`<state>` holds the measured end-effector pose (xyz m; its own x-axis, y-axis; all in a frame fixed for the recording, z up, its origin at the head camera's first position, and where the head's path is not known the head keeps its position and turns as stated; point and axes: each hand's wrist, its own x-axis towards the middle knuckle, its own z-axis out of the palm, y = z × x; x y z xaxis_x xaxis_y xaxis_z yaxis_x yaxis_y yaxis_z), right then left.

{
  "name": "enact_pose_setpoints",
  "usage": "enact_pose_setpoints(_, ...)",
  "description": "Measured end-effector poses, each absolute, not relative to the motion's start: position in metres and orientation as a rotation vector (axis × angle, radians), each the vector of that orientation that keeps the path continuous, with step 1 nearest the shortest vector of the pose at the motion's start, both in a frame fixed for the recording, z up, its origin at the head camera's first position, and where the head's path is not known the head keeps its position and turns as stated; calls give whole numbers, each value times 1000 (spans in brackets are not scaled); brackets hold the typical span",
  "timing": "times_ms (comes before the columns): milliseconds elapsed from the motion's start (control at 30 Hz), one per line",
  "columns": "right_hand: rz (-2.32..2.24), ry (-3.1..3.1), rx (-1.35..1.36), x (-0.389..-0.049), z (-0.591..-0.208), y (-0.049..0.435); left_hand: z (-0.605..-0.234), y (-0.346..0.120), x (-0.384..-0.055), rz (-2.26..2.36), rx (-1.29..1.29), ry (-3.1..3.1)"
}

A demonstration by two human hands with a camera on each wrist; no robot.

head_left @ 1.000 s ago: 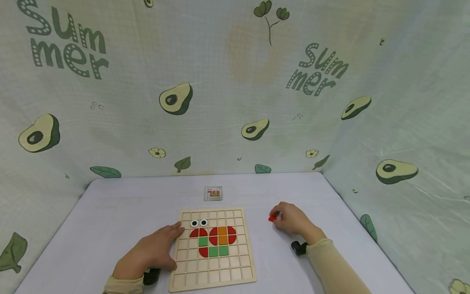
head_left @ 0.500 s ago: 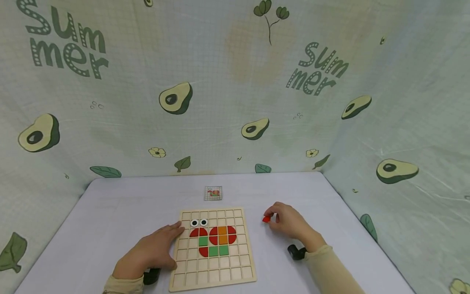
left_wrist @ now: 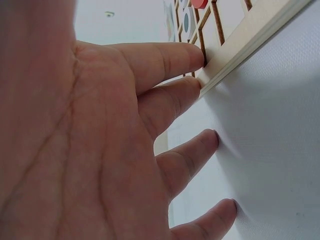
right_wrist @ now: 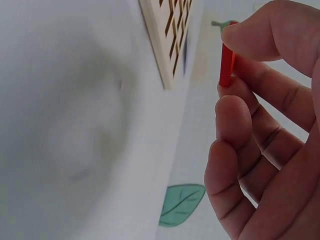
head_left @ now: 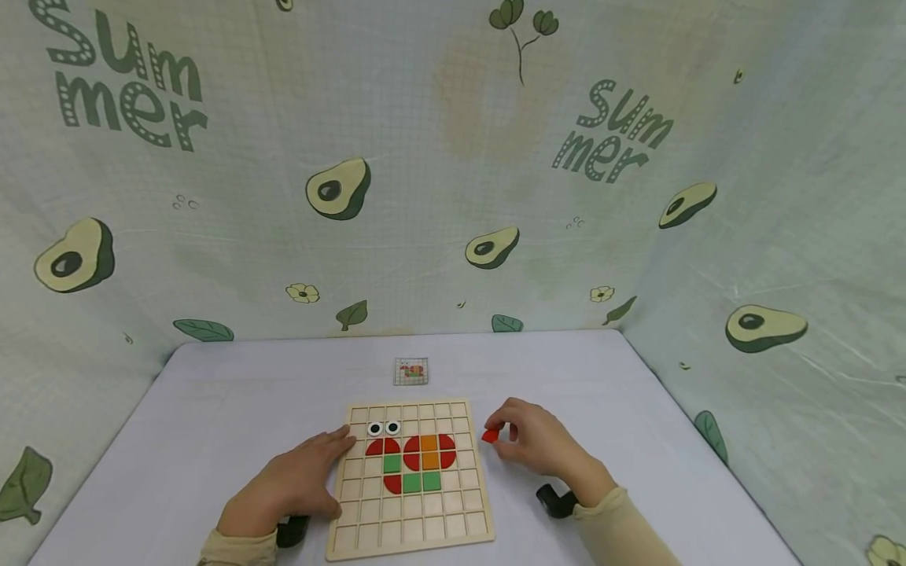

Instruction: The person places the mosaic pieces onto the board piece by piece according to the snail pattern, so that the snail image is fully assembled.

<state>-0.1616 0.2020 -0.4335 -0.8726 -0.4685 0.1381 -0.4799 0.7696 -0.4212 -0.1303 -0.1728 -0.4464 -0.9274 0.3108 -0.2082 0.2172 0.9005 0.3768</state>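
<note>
A wooden grid board (head_left: 453, 523) lies on the table. On it are red quarter-round tiles (head_left: 392, 485), green square tiles (head_left: 392, 464), orange square tiles (head_left: 429, 462) and two eye tiles (head_left: 392, 428). My left hand (head_left: 290, 481) rests along the board's left edge with fingers spread. In the left wrist view, the index and middle fingertips (left_wrist: 192, 55) touch the rim. Off the board's right edge, my right hand (head_left: 541, 436) pinches a small red tile (right_wrist: 227, 62) between thumb and fingers. Held edge-on in the right wrist view, its full outline is hidden.
Behind the board, a small pattern card (head_left: 411, 372) lies on the white tabletop (head_left: 269, 385). A printed curtain (head_left: 425, 299) hangs behind the table and along its sides. Black wrist cameras (head_left: 556, 501) sit below both wrists.
My right hand has moved left, and slightly nearer to me, carrying the red tile toward the board's right edge. The left hand and the board have stayed in place.
</note>
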Motion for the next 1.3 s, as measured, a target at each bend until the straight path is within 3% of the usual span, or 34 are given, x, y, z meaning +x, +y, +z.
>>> enact_pose_setpoints(533, 713, -2943, 975, -146, -441, 173, -443, -171, -129, 508, 391, 2793)
enact_pose_setpoints(1300, 681, -2931, 1001, -141, -445, 165, -442, -172, -129, 516, 384, 2779)
